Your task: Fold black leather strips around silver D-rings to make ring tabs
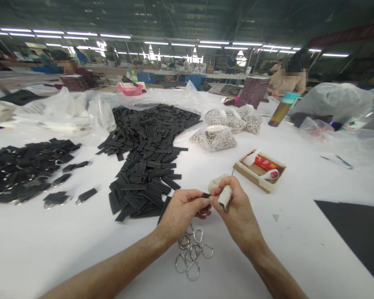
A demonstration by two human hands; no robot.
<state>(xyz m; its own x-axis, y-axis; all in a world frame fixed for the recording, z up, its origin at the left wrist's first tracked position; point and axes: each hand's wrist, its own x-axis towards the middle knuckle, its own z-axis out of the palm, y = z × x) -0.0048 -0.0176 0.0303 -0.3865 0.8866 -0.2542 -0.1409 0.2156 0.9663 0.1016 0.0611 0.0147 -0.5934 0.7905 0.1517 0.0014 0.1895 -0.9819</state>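
- The black strap [205, 195] is between my two hands, pinched at the tips of my left hand [182, 209]. Only its short dark end shows past my fingertips.
- I judge it to be light, thin and limp. It should fold easily and will not hold a shape unless I pinch it flat, so the best hold is close to the end, thumb on one face and forefinger on the other.
- A metal ring [203, 212] hangs just under my left fingers. It looks hard, smooth and likely slippery. I cannot tell whether it is threaded on the strap.
- My left hand is nearly closed, with the fingertips pressed together on the strap.
- My right hand [237, 209] is curled tight around a white tool [225, 197], a short pale cylinder. Its tip points down towards the strap's end, and I cannot tell whether they touch.
- Loose D-rings [191, 253] lie on the table [299, 232] just below my wrists, towards me.
- The heap of black straps [146, 166] is to the left of my left hand and beyond it.
- A cardboard tray [255, 176] sits just beyond my right hand.
- Clear bags of rings [215, 138] lie farther off, past both hands.
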